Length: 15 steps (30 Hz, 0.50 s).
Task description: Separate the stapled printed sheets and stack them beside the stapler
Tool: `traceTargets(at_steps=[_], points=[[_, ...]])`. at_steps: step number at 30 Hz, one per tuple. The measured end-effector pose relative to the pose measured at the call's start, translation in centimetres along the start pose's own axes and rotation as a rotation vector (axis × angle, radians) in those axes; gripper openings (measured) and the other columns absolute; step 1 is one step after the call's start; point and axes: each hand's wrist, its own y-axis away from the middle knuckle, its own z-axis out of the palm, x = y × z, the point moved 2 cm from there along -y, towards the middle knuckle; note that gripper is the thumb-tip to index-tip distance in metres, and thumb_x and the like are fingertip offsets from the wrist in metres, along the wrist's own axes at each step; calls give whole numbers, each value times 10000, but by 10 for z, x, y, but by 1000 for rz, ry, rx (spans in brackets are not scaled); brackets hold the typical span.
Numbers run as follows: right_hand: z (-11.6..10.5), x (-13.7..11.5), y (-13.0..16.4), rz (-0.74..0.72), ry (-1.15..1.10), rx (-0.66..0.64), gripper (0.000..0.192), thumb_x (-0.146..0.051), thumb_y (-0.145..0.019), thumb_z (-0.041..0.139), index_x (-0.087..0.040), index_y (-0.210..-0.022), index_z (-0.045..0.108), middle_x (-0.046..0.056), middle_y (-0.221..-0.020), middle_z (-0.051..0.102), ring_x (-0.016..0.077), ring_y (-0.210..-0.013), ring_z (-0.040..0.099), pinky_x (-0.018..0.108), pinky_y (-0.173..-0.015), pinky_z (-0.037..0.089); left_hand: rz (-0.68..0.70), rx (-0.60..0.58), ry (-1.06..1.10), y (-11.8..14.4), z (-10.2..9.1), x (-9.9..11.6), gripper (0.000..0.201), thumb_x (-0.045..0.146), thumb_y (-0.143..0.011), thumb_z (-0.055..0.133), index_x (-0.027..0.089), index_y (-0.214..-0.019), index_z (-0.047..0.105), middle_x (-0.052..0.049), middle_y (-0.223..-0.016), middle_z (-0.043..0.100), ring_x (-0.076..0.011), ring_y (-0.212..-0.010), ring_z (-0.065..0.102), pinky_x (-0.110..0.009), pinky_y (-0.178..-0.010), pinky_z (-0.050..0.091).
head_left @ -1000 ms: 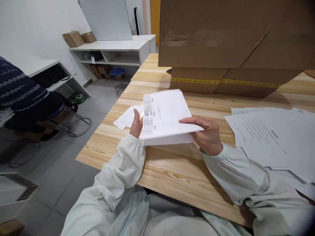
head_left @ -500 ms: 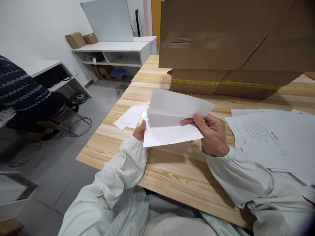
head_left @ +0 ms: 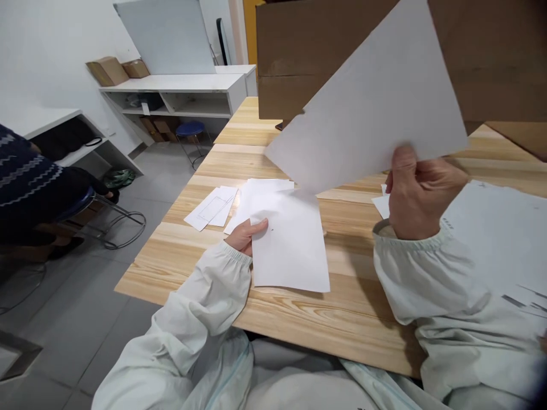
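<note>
At right of centre, the right hand is gripping the lower edge of a blank sheet, fingers closed on it, and holding it tilted in the air in front of the cardboard boxes at the top of the frame. Lower centre, the left hand is pressing its fingertips, loosely spread, on the left edge of a second sheet lying flat on the wooden table. More papers are lying just left of it, a stack is spreading at the right edge, and a seated person is showing at far left.
</note>
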Motion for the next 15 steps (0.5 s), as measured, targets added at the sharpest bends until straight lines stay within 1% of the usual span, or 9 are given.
traceTargets(at_steps=[2,5,7,12,15], points=[[-1,9,-8,21,-45,61,504,-397,-907,585,-188,-465,465,-27,-411,415,59,-381,365,267,-432,287,-24,-29,-12,1,0,-2,417,277,-736,767,123,-1109,664,-136,-1078,746,-315,-1096,683,-459,-1017,518],[-3,21,-18,106,-88,111,439,-344,-886,616,-192,-504,462,-28,-404,439,60,-324,395,241,-362,278,-43,-49,-31,3,0,-2,461,263,-754,756,124,-1179,645,-135,-1089,744,-308,-1083,689,-454,-1016,518],[-4,25,-23,122,-111,129,400,-307,-869,635,-191,-530,459,-39,-413,429,64,-326,430,222,-349,280,-53,-51,-46,2,-2,-3,492,261,-759,753,121,-1215,630,-139,-1088,745,-309,-1076,692,-455,-1010,520],[-6,23,-24,90,-189,136,380,-281,-859,649,-175,-546,461,-62,-418,411,65,-319,452,191,-307,254,-69,-54,-52,1,-4,-4,541,260,-755,758,116,-1254,608,-151,-1087,745,-320,-1056,699,-470,-980,535],[-5,20,-22,108,-271,126,390,-263,-857,662,-162,-539,462,-79,-408,402,64,-312,456,188,-277,252,-66,-49,-56,2,-2,-3,527,242,-765,751,105,-1254,609,-152,-1088,744,-312,-1058,698,-457,-987,532]])
